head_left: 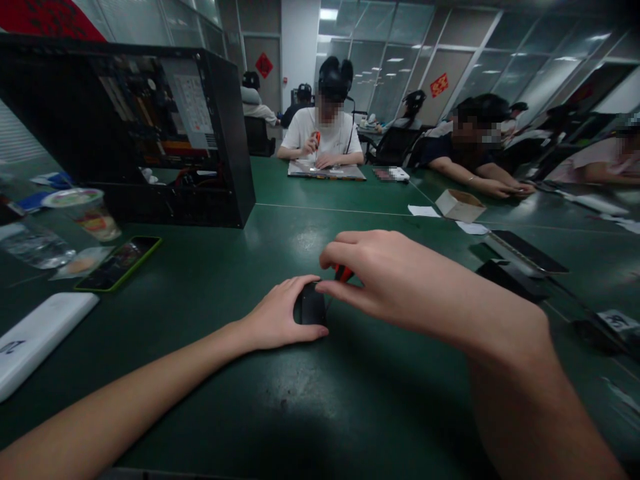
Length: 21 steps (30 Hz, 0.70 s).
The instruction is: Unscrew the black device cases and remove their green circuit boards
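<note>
A small black computer mouse (pixel 313 305) lies on the green tabletop in front of me. My left hand (pixel 280 313) is wrapped round its left side, with the thumb at the near end and the fingers at the far end. Above the mouse's right side, my right hand (pixel 367 267) is closed on a screwdriver (pixel 343 273) with a red and black handle. Most of that handle is hidden by my fingers. The thin shaft shows faintly beside the mouse's right edge; I cannot tell whether its tip touches the mouse.
An opened black computer case (pixel 227 133) stands at the back left. Left of my arm are a green-edged phone (pixel 123 263), a lidded cup (pixel 93 213), a water bottle (pixel 37 243) and a white block (pixel 45 333). A small box (pixel 460 205) sits right. Several people work beyond.
</note>
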Available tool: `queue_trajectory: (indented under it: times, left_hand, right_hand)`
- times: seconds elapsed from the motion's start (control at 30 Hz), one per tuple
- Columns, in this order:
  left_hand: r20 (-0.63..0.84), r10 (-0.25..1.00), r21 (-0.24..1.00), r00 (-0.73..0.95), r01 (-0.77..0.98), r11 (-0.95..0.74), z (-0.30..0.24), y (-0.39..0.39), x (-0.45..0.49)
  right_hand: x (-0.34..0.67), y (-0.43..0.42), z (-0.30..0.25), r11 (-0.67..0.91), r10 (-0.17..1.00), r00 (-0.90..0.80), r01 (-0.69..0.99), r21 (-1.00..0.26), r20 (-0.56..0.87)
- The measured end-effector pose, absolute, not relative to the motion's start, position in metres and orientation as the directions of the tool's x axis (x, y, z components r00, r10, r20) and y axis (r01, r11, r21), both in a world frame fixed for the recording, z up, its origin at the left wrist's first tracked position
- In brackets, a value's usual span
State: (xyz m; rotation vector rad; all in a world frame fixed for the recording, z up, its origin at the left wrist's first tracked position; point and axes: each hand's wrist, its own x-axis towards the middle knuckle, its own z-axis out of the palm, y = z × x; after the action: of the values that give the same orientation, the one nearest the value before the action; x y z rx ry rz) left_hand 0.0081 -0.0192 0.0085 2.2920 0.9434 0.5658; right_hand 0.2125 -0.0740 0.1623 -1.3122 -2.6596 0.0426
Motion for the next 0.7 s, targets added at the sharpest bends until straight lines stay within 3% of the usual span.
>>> queue_trajectory:
  times: [0.17,0.37,0.57,0.7]
  left_hand:
    - [0.151,0.726,0.663,0.671,0.476,-0.577,0.0103,-0.0196,0.0084]
    - [0.157,0.739,0.659,0.655,0.488,-0.572,0.0094,-0.0203,0.0088]
    - [0.150,0.728,0.669,0.669,0.474,-0.573,0.0104,-0.0197,0.0083]
    - [0.160,0.733,0.659,0.661,0.482,-0.578,0.0077,-0.0193,0.0075]
  right_hand:
    - [0.2141,-0.0742,0.1640,0.704,0.705,-0.701,0.675,-0.219,0.107]
    - [0.2090,-0.0718,0.1607,0.625,0.779,-0.609,0.773,-0.110,0.149]
    - [0.2143,-0.0769,0.1651,0.704,0.706,-0.699,0.676,-0.218,0.110]
    - [0.2147,-0.0755,0.1644,0.655,0.755,-0.644,0.735,-0.172,0.121]
